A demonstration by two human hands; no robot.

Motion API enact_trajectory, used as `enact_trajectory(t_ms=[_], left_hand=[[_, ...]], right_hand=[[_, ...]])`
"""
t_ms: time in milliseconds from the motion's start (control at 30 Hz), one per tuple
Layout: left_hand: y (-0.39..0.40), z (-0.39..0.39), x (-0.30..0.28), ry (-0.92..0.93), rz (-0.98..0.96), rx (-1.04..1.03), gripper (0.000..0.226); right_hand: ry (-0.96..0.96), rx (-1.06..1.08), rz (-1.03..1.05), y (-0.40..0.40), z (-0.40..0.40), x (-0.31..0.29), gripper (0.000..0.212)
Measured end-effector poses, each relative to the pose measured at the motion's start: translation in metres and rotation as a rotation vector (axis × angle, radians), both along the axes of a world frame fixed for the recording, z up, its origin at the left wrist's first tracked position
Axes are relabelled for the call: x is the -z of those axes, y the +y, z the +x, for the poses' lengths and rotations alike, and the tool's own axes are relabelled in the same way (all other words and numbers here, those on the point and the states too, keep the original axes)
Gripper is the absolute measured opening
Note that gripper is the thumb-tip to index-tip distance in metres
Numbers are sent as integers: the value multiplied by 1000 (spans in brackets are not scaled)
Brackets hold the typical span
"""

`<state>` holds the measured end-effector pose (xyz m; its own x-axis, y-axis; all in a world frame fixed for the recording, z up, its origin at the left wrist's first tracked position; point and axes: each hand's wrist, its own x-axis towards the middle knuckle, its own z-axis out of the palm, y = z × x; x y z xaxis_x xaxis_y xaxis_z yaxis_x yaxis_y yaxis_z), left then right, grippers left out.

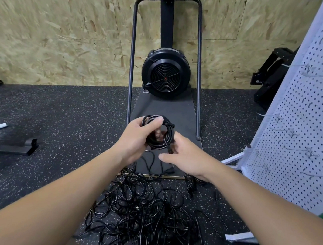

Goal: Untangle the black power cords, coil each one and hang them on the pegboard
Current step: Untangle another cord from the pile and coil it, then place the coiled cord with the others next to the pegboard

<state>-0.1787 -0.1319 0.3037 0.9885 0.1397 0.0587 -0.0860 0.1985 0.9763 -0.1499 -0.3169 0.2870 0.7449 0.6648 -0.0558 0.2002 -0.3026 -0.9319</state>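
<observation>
Above one tangled cord pile [145,215], left hand [135,137] grips one coiled cord [158,134]; right hand [186,158] seemingly pinches its plug.

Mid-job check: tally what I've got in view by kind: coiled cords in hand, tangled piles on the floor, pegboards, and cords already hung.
Coiled cord, gripped by the left hand with the right hand at its plug end: 1
Tangled cord pile on the floor: 1 (single cords cannot be counted)
Pegboard: 1
Cords hung on its hooks: 0
Total: 3
</observation>
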Motion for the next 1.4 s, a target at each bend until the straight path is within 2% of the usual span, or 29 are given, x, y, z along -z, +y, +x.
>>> enact_trajectory(t_ms=[33,67,133,167,267,333,467,667,800,933,1067,1200,1267,1400], left_hand=[[-1,-1,1,-5,18,13,16],[0,-1,3,-2,29,26,20],[1,-1,7,19,83,39,38],[2,-1,8,30,132,32,42],[9,2,14,69,310,0,44],[12,2,16,90,323,58,45],[8,3,14,23,491,151,25],[-1,11,12,-33,540,130,21],[-14,25,14,-79,584,121,17],[-29,50,27,-13,569,135,20],[-59,75,55,106,423,128,10],[-96,88,115,253,300,136,15],[-113,94,154,311,292,139,16],[-136,108,235,365,434,149,15]], right_hand=[[15,41,31,-3,4,-3,61],[32,86,86,-5,7,-7,50],[67,172,185,-9,12,-15,27],[75,198,190,-10,14,-17,22],[64,231,95,-20,20,-19,19],[69,244,63,-27,25,-20,16],[91,256,60,-39,31,-22,15],[117,215,31,-58,37,-29,19],[48,231,-32,-74,42,-36,18],[51,335,-57,-85,58,-32,20],[114,370,-61,-106,74,-1,35],[188,548,-44,-137,89,67,35],[240,616,-56,-152,94,109,34],[353,683,-64,-171,104,194,29]])
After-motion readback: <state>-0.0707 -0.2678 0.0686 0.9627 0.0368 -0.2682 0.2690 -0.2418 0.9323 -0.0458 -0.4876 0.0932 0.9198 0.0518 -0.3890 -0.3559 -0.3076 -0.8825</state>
